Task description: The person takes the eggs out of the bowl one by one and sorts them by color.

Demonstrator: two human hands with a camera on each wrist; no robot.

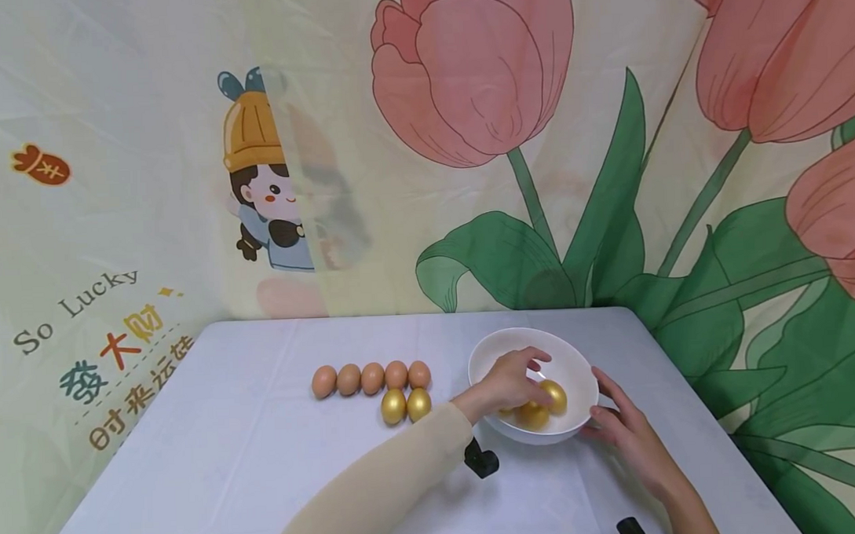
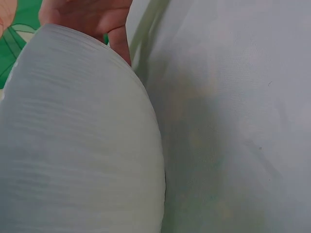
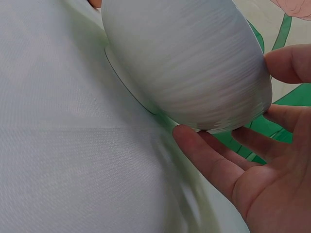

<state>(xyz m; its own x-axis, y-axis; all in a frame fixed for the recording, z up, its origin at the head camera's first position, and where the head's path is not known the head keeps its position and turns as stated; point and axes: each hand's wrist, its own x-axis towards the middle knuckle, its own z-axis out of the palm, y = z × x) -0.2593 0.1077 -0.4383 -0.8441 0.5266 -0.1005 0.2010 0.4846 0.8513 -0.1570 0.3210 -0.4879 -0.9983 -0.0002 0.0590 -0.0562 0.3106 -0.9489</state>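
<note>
My left hand (image 1: 511,382) reaches into a white bowl (image 1: 483,359), its fingers spread above the gold eggs inside. The thumb lies against one gold egg (image 1: 555,398), with a gap between thumb and fingers. Beside that egg sits another gold egg (image 1: 533,416), and a third shows partly beneath the hand. My right hand (image 1: 635,440) touches the bowl's outer right side with its fingertips; in the right wrist view, the fingertips (image 3: 187,136) rest along the bowl's wall (image 3: 194,68). Left of the bowl, two gold eggs (image 1: 393,407) stand on the table, one partly behind the left forearm.
A row of several brown eggs (image 1: 372,378) lies on the white-covered table (image 1: 265,477), behind the two gold eggs. The left sleeve (image 1: 385,481) crosses the front of the table. A printed cloth (image 1: 338,144) with tulips hangs behind.
</note>
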